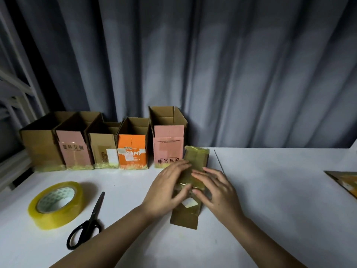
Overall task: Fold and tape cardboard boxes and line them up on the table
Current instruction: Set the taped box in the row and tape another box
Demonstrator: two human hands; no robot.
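Presently, on the white table [270, 190], as I count it:

- Box in hand [196, 167]: small cardboard carton lying on its side near the middle of the table, just in front of the right end of the row; closed end glossy with yellowish tape; a pale label shows between my palms; near flap still open toward me.
- My left hand [166, 192]: laid flat on the carton's left side, fingers straight and close together, pressing — I judge to rub the tape down so it grips the board.
- My right hand [216, 190]: flat on the right side, fingers slightly spread, also pressing; neither hand curls round anything.
- Row of finished boxes [104, 144]: five upright cartons along the curtain, open tops up, touching or nearly so; plain brown, two pink-faced, one orange; taped bottoms show yellow along the table edge — stood there, I take it, as the line the task asks for.
- Tape roll [56, 204]: wide, clear-yellow, smooth and shiny; lying flat at my left, well apart from the carton but within reach for the next strip.
- Scissors [87, 221]: black handles, dark blades, shut; just right of the roll.
- Flat cardboard [343, 180]: at the right edge, only partly in view; likely unfolded stock.
- Curtain [212, 64]: grey-blue, soft vertical folds behind everything.
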